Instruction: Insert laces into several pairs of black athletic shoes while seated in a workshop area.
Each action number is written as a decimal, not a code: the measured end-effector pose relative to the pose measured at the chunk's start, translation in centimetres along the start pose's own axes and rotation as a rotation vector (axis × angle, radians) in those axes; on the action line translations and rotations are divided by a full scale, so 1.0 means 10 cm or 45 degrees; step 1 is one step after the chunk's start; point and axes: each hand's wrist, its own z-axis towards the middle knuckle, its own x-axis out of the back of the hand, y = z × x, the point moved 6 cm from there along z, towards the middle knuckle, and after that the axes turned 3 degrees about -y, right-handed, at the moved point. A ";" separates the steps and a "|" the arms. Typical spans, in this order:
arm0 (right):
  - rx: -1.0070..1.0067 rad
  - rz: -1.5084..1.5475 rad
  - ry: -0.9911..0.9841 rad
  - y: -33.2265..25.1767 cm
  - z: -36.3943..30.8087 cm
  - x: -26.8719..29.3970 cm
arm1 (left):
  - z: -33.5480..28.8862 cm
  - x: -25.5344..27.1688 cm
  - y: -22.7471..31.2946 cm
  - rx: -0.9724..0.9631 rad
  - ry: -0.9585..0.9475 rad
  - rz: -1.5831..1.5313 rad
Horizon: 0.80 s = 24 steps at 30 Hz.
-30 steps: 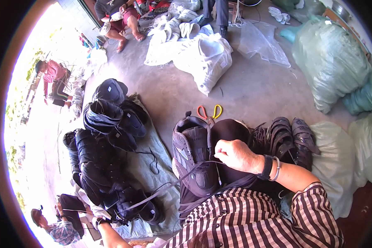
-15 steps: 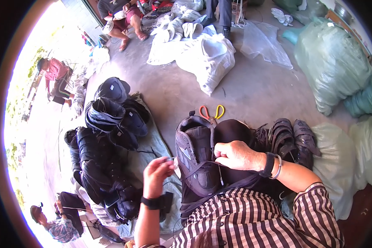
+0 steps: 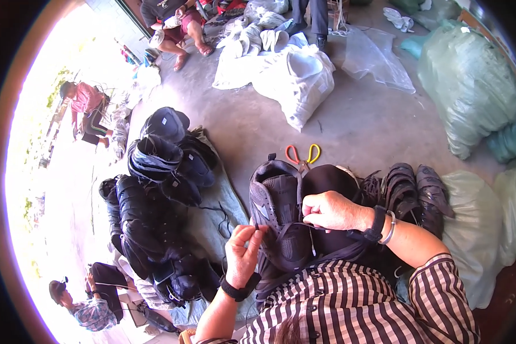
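Observation:
A black sneaker upper (image 3: 289, 249) with a pale side patch rests on my lap, toe toward me, its opening facing away. A thin black shoelace (image 3: 284, 229) crosses its front. My left hand (image 3: 242, 255) is just left of the shoe, thumb and forefinger pinched on a dark lace end. At the shoe's right edge my right hand (image 3: 339, 213) is closed, its fingertips gripping the lace by the eyelets. A thin pale strip hangs below those fingers; its kind is unclear. Scissors (image 3: 303, 156) with red and yellow handles lie beyond the shoe.
Stacked black shoe uppers (image 3: 149, 229) lie at left on a pale sheet (image 3: 212, 209). More dark uppers (image 3: 415, 192) sit at right, beside pale sacks (image 3: 470, 229). A large green bag (image 3: 470, 86) and a white sack (image 3: 298, 86) stand farther off. Several other people sit or stand around.
My left hand has moved right, close to the shoe's side, and its fingers have closed in a pinch. My right hand stays at the eyelets. The whole view has shifted slightly.

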 end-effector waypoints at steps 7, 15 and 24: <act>-0.002 0.062 0.028 0.02 0.01 -0.01 | -0.02 -0.13 -0.16 0.410 -0.072 -0.586; -0.035 0.060 -0.019 0.01 0.04 -0.01 | 0.03 -0.16 -0.11 0.353 -0.081 -0.407; -0.087 0.062 -0.043 0.00 0.03 0.00 | 0.19 -0.17 -0.18 0.361 -0.064 -0.170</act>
